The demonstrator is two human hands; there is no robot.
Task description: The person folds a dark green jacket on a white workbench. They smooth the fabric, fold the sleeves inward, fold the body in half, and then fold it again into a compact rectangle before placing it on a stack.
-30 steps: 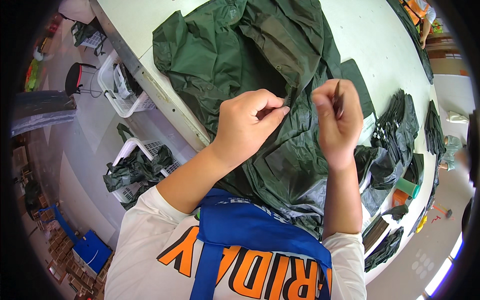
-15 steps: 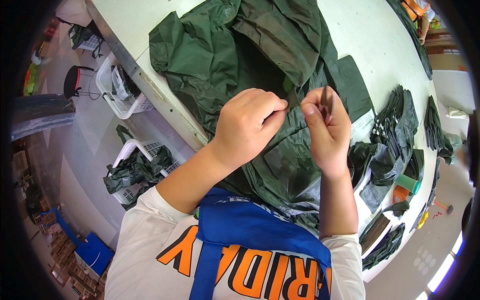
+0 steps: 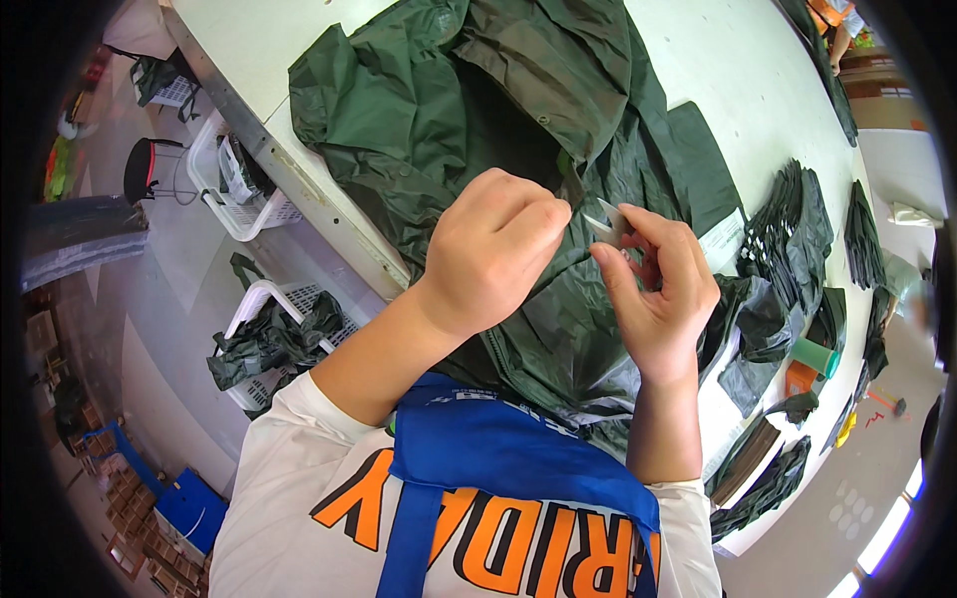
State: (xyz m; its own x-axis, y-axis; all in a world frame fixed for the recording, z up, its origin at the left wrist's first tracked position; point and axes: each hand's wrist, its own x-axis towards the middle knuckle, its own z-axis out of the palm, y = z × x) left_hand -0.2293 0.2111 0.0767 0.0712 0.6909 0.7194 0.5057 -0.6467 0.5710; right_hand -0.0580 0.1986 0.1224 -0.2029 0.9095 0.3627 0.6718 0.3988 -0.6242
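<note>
A dark green rain jacket (image 3: pixel 583 334) lies spread and rumpled across the white table in front of me, with a zipper along its front. My left hand (image 3: pixel 495 254) is closed in a pinch over the middle of it, beside a narrow strip of the fabric. The thumb tip is hidden behind the fingers. In my right hand (image 3: pixel 663 289) is a small pair of metal thread snips (image 3: pixel 606 223), held between thumb and fingers. Their two pointed blades stand apart, aimed at the left fingertips and the strip.
Bundles of dark green fabric pieces (image 3: pixel 793 234) lie along the right side of the white table (image 3: pixel 708 50), near a green cylinder (image 3: pixel 815 357). White plastic baskets (image 3: pixel 237 217) stand on the floor at left, one draped with dark fabric. Another person's arm (image 3: pixel 840 48) shows at far right.
My right hand has turned and loosened its fingers, bringing the snips' open blades into view near the left fingertips. The left hand stays pinched in nearly the same place.
</note>
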